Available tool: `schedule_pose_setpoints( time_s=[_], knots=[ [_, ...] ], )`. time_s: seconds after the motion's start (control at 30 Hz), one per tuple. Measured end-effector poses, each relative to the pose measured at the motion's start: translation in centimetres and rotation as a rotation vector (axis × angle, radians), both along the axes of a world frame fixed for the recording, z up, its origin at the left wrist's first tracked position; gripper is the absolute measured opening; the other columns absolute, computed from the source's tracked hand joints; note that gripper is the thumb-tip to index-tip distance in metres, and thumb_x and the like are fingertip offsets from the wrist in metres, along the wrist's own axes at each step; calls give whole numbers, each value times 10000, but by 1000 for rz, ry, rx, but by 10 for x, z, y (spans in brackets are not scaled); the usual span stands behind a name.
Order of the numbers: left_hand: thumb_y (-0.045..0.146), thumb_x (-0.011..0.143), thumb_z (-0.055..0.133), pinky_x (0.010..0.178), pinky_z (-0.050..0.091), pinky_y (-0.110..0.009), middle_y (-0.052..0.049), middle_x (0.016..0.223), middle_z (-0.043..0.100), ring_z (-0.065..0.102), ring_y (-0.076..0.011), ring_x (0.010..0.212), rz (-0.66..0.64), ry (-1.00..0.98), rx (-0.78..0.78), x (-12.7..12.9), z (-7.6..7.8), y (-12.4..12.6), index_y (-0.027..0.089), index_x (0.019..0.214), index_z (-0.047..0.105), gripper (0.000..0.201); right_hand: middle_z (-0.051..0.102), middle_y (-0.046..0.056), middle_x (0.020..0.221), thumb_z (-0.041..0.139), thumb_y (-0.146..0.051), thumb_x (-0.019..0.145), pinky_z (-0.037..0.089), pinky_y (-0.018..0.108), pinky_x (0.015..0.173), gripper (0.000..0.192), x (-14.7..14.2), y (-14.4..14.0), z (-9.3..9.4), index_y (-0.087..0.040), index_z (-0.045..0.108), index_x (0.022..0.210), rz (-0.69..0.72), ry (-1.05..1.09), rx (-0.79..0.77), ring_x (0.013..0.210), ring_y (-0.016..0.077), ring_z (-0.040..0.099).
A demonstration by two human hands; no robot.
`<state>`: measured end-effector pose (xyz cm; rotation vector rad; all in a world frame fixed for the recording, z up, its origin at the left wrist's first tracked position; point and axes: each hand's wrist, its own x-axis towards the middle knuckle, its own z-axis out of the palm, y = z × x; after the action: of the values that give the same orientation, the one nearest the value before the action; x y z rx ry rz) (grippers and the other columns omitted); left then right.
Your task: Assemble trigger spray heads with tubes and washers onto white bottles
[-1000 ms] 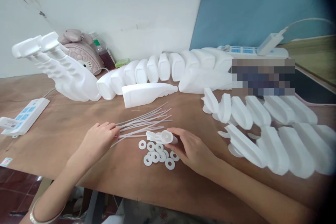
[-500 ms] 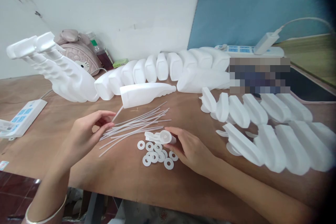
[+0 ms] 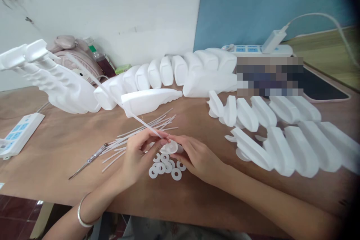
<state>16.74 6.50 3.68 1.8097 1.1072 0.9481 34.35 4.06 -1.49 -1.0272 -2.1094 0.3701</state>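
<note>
Between thumb and fingers my left hand (image 3: 142, 155) pinches the lower end of a thin white plastic tube (image 3: 140, 120), which slants up and left. A small white plastic sprayer head (image 3: 169, 147), its round end facing up, is gripped by my right hand (image 3: 201, 159). The two hands meet, with the tube's end at the round end; whether it is inside, I cannot tell. Just below lie several white ring washers (image 3: 176, 174). Behind my left hand, more loose tubes (image 3: 120, 142) are spread on the brown tabletop (image 3: 70, 135). A screwdriver (image 3: 88, 161) lies left of them.
White bottles (image 3: 154, 74) stand along the back, and one bottle (image 3: 149, 101) lies before them. White moulded shells (image 3: 277, 148) fill the right side. Power strips (image 3: 21, 135) sit left and back right, near a charger (image 3: 274, 41) and dark-screened device (image 3: 323, 84). A pink bag (image 3: 81, 58) leans at back left.
My left hand has moved right with a tube lifted from the pile, up to the sprayer head in my right hand. The screwdriver, hidden before, now shows. The view has shifted slightly.
</note>
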Motion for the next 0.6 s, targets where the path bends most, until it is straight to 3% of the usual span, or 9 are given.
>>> schedule_pose_setpoints(
  time_s=[0.33, 0.6],
  knots=[
    [209, 803, 569, 656, 481, -240, -43, 805, 638, 600, -141, 734, -27, 93, 174, -2, -8, 2, 166, 814, 598, 52, 614, 100, 1030, 440, -230, 885, 521, 361, 749, 280, 1, 0, -1, -154, 390, 1150, -6, -4, 28, 915, 208, 601],
    [207, 789, 586, 673, 475, -211, -15, 805, 654, 611, -122, 730, -50, 250, 292, 0, -1, 1, 175, 825, 585, 49, 615, 107, 1016, 451, -211, 876, 517, 365, 752, 272, 1, 0, 0, -144, 397, 1134, 4, -14, 34, 914, 214, 599]
  ],
)
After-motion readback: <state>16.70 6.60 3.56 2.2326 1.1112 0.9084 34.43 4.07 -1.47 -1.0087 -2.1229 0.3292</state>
